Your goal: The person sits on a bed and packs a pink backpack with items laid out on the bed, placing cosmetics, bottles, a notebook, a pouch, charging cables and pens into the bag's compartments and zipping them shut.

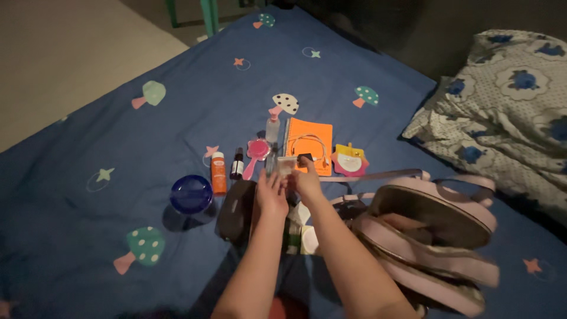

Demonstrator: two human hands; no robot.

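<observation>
Small pale packet [286,165] pinched between both hands just past the middle of the bed, at about 12 o'clock from the wearer. Left hand [271,192] closed on its near edge, fingers pressed together on it; right hand [307,180] gripping its right side, thumb and fingers shut around it. Exact kind of packet too small and dim to tell.

Already laid out in a rough row beyond and beside the hands: orange notebook [310,145] with a white cable [313,145] on it at 1 o'clock, pink-and-yellow round pouch [349,160] at 2 o'clock, pink hand mirror [257,150] and clear bottle [272,127] at 11 o'clock, small dark bottle [237,164] and orange tube [218,172] at 10 o'clock, round blue lidded tub [191,195] at 9 o'clock. Dark pouch [236,210] lying open just left of the left wrist, a few small white items under the forearms. Pink backpack [431,236] at 3 to 4 o'clock, unzipped and gaping, interior mostly dark. By the look of it, well along in emptying and sorting: much out, bag contents left unseen.

Dark blue bedsheet [118,248] printed with mushrooms and stars, slightly creased. Floral blue-and-white pillow [508,106] at 2 o'clock, far corner. Pale floor [59,53] beyond at 10 o'clock, green furniture leg [208,15] at 12 o'clock. Dim room.
</observation>
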